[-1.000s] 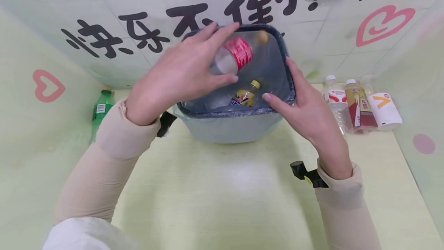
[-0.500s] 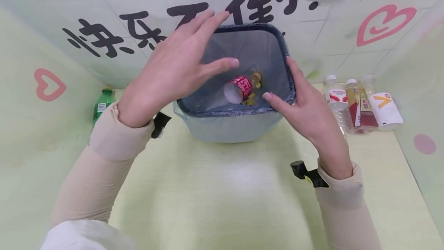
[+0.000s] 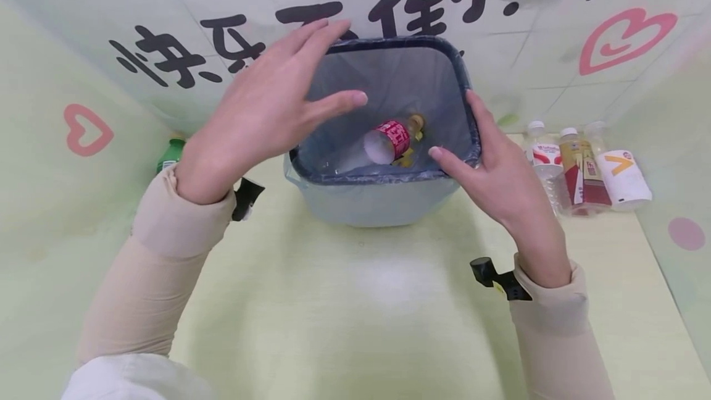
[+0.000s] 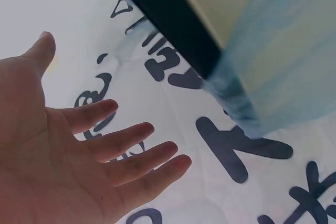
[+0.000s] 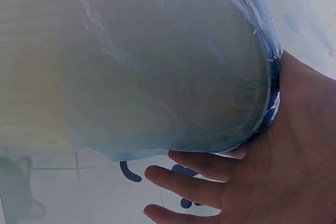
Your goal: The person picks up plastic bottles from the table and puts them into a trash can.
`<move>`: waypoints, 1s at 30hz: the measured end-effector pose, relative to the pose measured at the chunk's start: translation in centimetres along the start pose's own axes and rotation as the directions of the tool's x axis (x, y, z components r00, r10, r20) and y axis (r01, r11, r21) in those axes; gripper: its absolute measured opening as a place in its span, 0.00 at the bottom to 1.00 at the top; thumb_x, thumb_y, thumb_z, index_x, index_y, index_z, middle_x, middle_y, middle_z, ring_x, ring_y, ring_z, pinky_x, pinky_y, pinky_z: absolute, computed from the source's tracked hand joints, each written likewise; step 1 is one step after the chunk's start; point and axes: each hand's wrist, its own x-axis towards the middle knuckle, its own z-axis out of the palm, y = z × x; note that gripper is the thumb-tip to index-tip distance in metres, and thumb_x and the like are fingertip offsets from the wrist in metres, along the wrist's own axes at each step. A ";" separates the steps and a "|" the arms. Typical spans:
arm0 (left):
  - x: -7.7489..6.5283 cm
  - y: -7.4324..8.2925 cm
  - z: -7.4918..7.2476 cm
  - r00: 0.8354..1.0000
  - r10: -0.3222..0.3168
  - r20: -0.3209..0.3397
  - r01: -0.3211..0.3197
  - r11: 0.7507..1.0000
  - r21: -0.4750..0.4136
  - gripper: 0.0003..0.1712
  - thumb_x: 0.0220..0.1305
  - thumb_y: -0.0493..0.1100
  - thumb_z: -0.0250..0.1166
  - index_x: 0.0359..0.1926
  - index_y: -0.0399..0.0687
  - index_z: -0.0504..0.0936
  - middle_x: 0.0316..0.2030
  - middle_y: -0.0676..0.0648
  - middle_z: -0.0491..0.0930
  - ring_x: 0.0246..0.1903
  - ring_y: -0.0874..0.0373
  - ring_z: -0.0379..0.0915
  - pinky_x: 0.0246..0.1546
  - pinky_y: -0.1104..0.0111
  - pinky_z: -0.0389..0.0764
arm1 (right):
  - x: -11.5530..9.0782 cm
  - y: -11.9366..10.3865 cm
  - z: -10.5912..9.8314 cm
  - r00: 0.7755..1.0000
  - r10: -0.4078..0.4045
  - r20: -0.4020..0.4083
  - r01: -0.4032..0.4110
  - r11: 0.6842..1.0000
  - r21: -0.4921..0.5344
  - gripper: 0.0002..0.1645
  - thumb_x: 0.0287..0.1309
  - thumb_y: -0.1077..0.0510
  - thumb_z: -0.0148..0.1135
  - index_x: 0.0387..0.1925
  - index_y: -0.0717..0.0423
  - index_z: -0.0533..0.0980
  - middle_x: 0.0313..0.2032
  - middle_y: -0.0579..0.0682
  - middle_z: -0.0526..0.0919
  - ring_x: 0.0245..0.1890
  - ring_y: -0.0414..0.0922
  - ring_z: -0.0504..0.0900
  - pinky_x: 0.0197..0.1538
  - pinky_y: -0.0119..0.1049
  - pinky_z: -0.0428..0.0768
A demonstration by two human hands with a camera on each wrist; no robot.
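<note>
A trash bin (image 3: 383, 205) lined with a thin translucent bag stands on the table against the back wall. Inside lies a bottle with a red label (image 3: 395, 137), partly covering a yellow-labelled bottle (image 3: 407, 158). My left hand (image 3: 258, 107) hovers over the bin's left side, fingers spread and holding nothing; the left wrist view shows its bare palm. My right hand (image 3: 502, 184) grips the bin's right rim, thumb over the inner side and fingers along the outside. In the right wrist view the bagged bin wall (image 5: 173, 72) rests against that hand.
Several bottles stand at the back right, among them a clear one (image 3: 547, 159), a brown-red one (image 3: 582, 178) and a white-labelled one (image 3: 626, 178). A green bottle (image 3: 171, 152) is at the back left, partly behind the left arm. Printed walls enclose the table (image 3: 344, 313).
The red-labelled bottle has left my left hand and dropped into the bin, onto the yellow-labelled bottle. My left hand has drawn back leftward. The right hand keeps its hold on the rim.
</note>
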 end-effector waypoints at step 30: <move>-4.5 -11.5 0.8 0.973 -0.228 0.035 0.231 0.964 -0.131 0.45 0.71 0.64 0.54 0.80 0.57 0.46 0.78 0.47 0.46 0.76 0.43 0.40 0.72 0.44 0.45 | -0.5 -0.7 0.1 1.000 0.027 0.013 -0.026 0.995 -0.092 0.53 0.63 0.30 0.54 0.78 0.29 0.37 0.75 0.55 0.55 0.71 0.61 0.60 0.63 0.66 0.62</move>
